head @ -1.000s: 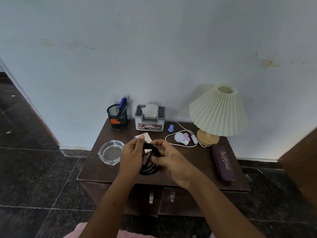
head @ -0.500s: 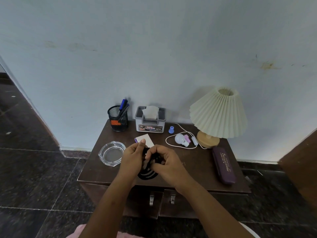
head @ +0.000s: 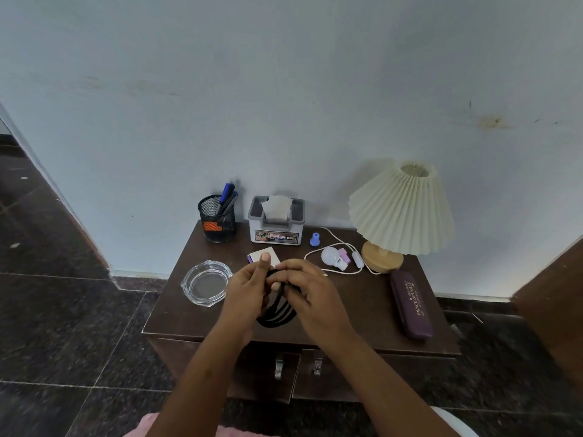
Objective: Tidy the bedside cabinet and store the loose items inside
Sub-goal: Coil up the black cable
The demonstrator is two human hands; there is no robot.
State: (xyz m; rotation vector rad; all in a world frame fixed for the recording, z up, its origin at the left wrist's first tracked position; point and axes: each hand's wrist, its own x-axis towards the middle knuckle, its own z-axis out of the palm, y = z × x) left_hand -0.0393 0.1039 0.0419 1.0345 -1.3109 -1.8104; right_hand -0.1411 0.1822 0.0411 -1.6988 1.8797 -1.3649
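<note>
Since a second ago your hands have drawn closer and the black cord [head: 277, 313] is bunched tighter, its loops hanging shorter. Head view: your left hand [head: 249, 288] pinches the coil's top; your right hand [head: 310, 291] curls round the same bundle, held just above the near middle of the cabinet top [head: 362, 310]. Progress, judged: early. Nothing appears stored; cabinet doors [head: 334, 376] look closed. Left out: glass ashtray [head: 206, 282] near left, white card [head: 268, 253], blue cap [head: 314, 239], corded bulb [head: 329, 256], glasses case [head: 411, 305] right. Containers: mesh pen pot [head: 217, 222] far left holds pens; tissue box [head: 277, 223] beside it shows a tissue; ashtray shows no contents.
</note>
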